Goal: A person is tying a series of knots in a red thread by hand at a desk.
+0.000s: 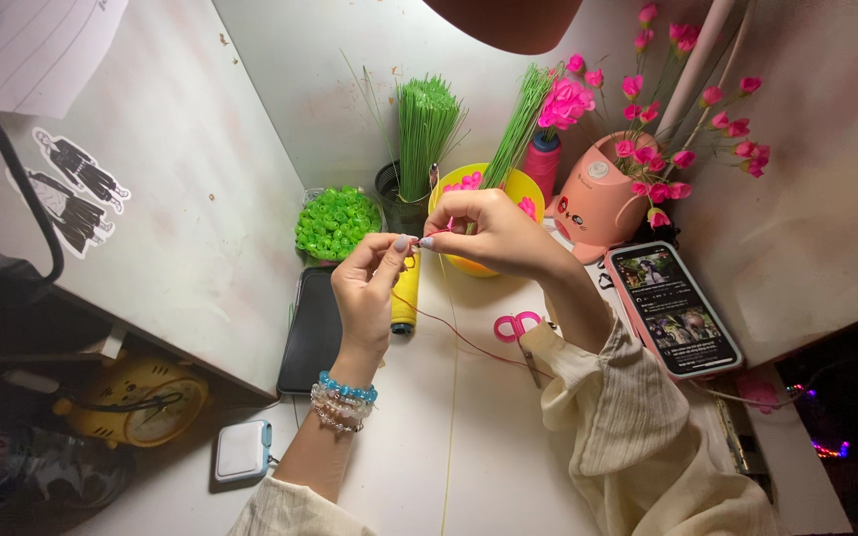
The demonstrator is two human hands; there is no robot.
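My left hand (369, 290) and my right hand (484, 230) meet above the white desk, fingertips pinched together on a small pink piece and a thin red thread (454, 333) that trails down toward my right sleeve. A yellow thread spool (406, 301) stands just behind my left hand. A yellow bowl (520, 189) with pink petals lies under my right hand. Beaded bracelets circle my left wrist.
A container of green beads (337, 221), a cup of green stems (424, 129), a pink pot with pink flowers (598, 194), pink scissors (515, 326), a lit phone (672, 308), a dark phone (313, 333), a yellow clock (146, 397) and a white charger box (243, 450) surround the hands.
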